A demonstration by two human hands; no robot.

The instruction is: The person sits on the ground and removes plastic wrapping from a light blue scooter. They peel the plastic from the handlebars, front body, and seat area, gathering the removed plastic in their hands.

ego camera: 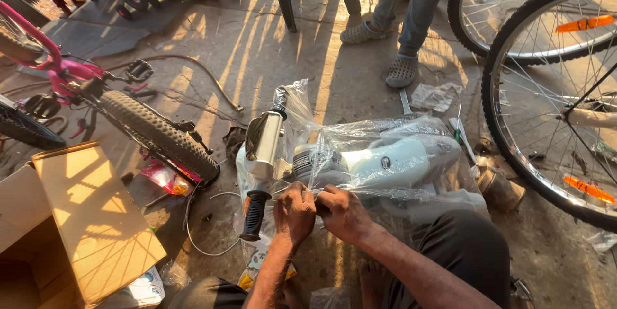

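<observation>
Bicycle repair workshop; bicycle wheels (546, 90), pink bike (71, 84), cardboard box (90, 219) on concrete floor (270, 45).

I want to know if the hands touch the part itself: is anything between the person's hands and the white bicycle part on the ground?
Yes. Clear plastic wrap covers the white bicycle part. The left hand and right hand both pinch that wrap at its near edge, not the part.

Clear plastic bag (385, 148) lay centre, wrapping white bicycle frame. Open brown cardboard box (90, 219) stood at left. Small red-yellow packet (166, 177) lay beside knobby tyre.
</observation>
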